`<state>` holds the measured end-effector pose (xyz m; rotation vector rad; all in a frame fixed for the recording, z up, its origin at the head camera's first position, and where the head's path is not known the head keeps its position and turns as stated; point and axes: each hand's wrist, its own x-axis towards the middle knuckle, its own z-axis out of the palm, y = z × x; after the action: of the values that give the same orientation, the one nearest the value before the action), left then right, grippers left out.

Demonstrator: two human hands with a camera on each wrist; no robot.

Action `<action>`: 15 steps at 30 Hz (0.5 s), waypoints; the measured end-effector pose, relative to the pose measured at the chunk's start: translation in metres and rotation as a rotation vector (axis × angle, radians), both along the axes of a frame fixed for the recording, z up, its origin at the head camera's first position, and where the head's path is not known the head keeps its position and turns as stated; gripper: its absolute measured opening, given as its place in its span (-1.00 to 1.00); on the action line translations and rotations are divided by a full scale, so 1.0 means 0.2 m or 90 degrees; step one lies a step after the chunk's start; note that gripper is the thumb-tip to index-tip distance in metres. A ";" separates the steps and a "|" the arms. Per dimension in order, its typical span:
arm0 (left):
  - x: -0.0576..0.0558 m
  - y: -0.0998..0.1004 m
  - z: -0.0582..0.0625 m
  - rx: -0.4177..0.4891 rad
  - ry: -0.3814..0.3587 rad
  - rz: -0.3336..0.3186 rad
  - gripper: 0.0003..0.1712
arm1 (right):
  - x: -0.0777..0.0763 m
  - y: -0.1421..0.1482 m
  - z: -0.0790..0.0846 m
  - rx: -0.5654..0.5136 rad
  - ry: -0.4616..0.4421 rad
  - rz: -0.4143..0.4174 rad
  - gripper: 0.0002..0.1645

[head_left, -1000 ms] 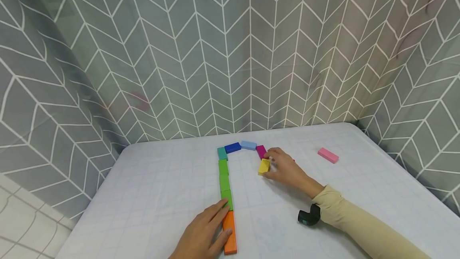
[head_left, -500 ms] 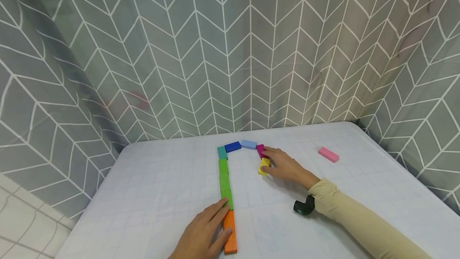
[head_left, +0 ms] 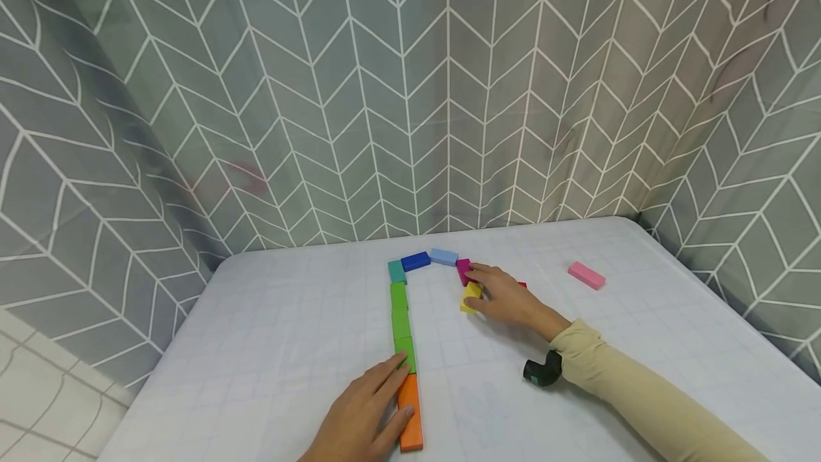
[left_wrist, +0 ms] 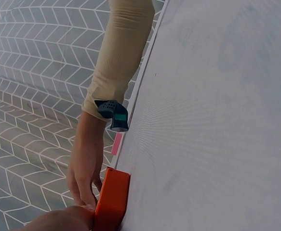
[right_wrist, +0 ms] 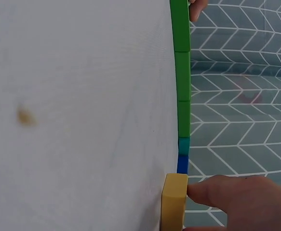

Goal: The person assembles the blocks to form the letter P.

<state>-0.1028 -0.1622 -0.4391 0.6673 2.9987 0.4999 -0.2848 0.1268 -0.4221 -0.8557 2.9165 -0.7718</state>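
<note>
My left hand (head_left: pixel 367 408) rests flat over the near end of a curved row of blocks. Its fingertips lie on a green block (head_left: pixel 402 345), its thumb on the long orange block (head_left: pixel 411 416). Across the table my right hand (head_left: pixel 507 296) reaches over the other end. There its thumb touches the top of a yellow block (head_left: pixel 470 294), and its fingertips lie on a magenta block (head_left: pixel 463 269). In the right wrist view the thumb (right_wrist: pixel 217 191) meets the yellow block's (right_wrist: pixel 173 204) upper edge. The right fingers are mostly out of that view.
Two more green blocks (head_left: pixel 400 323), a teal block (head_left: pixel 397 272), a dark blue block (head_left: pixel 415 262) and a light blue block (head_left: pixel 444 257) continue the row. A pink block (head_left: pixel 586 275) lies apart at right. Something red (head_left: pixel 522 284) peeks out behind the right hand. A patterned curtain (head_left: pixel 410 105) hangs behind the table.
My right hand has shifted from the yellow block's ends to thumb on its top and fingers on the magenta block. The magenta block has slid slightly left. The left hand stays put.
</note>
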 end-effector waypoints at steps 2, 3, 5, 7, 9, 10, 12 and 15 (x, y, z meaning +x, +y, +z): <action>0.00 0.00 0.00 0.000 0.003 0.000 -0.16 | 0.00 0.00 0.00 -0.002 0.005 0.005 -0.28; 0.00 0.00 0.00 0.000 0.005 0.000 -0.16 | 0.00 0.00 0.00 -0.004 0.008 0.007 -0.28; 0.00 0.00 0.00 0.001 0.007 0.001 -0.17 | 0.00 0.00 -0.01 -0.006 0.019 0.005 -0.28; 0.00 0.00 0.00 0.001 0.007 0.001 -0.16 | 0.01 0.00 -0.01 -0.014 0.031 -0.011 -0.30; 0.01 0.00 -0.01 0.003 0.008 -0.001 -0.15 | 0.03 0.00 0.00 -0.028 0.046 -0.038 -0.34; 0.01 0.00 -0.01 0.005 0.008 -0.002 -0.15 | 0.04 0.01 0.00 -0.037 0.052 -0.053 -0.37; 0.00 0.00 -0.01 0.009 0.013 -0.006 -0.16 | 0.06 0.01 0.00 -0.051 0.059 -0.077 -0.41; 0.00 -0.01 -0.01 0.016 0.018 -0.008 -0.17 | 0.08 0.01 0.00 -0.054 0.048 -0.089 -0.43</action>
<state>-0.1023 -0.1641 -0.4416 0.7007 3.0176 0.5324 -0.2681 0.1296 -0.4213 -0.7068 3.0562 -0.8984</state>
